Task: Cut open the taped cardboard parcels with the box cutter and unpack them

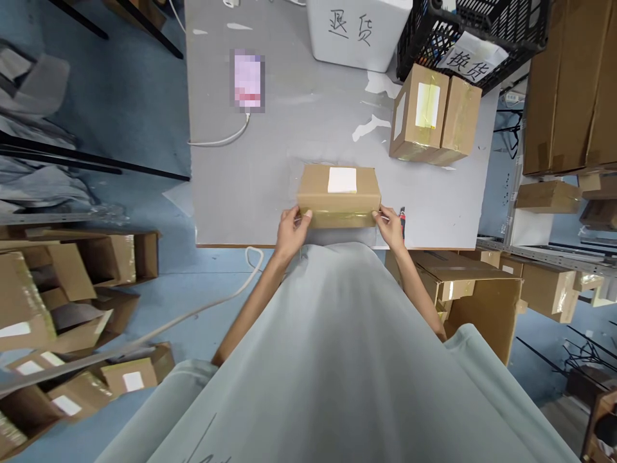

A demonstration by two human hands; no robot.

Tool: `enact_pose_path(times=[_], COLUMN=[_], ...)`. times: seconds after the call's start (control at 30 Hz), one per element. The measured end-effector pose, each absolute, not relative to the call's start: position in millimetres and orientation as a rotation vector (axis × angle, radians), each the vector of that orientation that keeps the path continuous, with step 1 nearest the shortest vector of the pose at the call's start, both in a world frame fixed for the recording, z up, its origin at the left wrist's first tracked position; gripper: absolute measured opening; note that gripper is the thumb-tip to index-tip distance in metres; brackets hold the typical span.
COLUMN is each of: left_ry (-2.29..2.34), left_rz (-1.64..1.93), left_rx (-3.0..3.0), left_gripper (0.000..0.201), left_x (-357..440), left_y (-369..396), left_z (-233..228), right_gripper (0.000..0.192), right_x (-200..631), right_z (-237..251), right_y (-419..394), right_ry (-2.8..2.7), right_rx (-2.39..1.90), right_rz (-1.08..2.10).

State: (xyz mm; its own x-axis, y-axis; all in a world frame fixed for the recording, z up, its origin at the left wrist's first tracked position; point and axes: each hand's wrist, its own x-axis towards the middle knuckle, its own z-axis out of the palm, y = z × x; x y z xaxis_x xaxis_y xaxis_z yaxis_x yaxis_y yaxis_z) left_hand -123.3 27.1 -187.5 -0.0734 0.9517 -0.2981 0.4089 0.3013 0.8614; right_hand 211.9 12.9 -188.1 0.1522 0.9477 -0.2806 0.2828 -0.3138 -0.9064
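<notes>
A brown cardboard box (338, 197) sits near the front edge of the grey table, with a white label on top and clear tape along its near side. Its left end is gripped by my left hand (292, 230), fingers and thumb closed on the corner. My right hand (389, 226) grips the right end in the same way. Just beside my right hand lies a red and black utility knife (402, 222), partly hidden by the fingers.
Two taped boxes (436, 116) stand at the table's right, near a black crate (475, 38) and a white bin (357, 32). A phone (248, 78) with a cable lies at the back left. Opened cartons (67, 283) crowd the floor at left; stacked boxes (563, 83) stand at right.
</notes>
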Motion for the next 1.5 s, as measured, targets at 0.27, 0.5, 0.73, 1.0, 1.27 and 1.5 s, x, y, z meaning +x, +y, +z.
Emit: enact_pose_path(times=[0.27,0.5,0.73,1.0,1.27,1.5], left_ry=[1.669,1.748,1.601,1.509,1.637,1.863], left_rz=[0.753,0.776,0.792,0.645,0.758,0.830], left_rx=[1.348,1.204,1.159,1.077,1.262,1.311], left_gripper=[0.048,0.041,0.060,0.094,0.057,0.042], left_x=[-140,-131,-131,-118,-131,-137], left_y=[47,54,57,48,30,45], left_z=[-187,-210,-215,-218,-197,-193], right_gripper=[0.058,0.069,0.085,0.100,0.080,0.054], right_x=[216,199,204,192,180,179], right_z=[-177,-204,-198,-193,-190,-185], right_y=[30,27,33,21,-3,8], right_ry=[-1.378,-1.270,-1.202,-1.208,-1.228,-1.317], right_rx=[-1.768,-1.826,-1.719,-1.669,-1.766,-1.807], right_rz=[1.032,1.019,1.169,1.422,1.157,0.991])
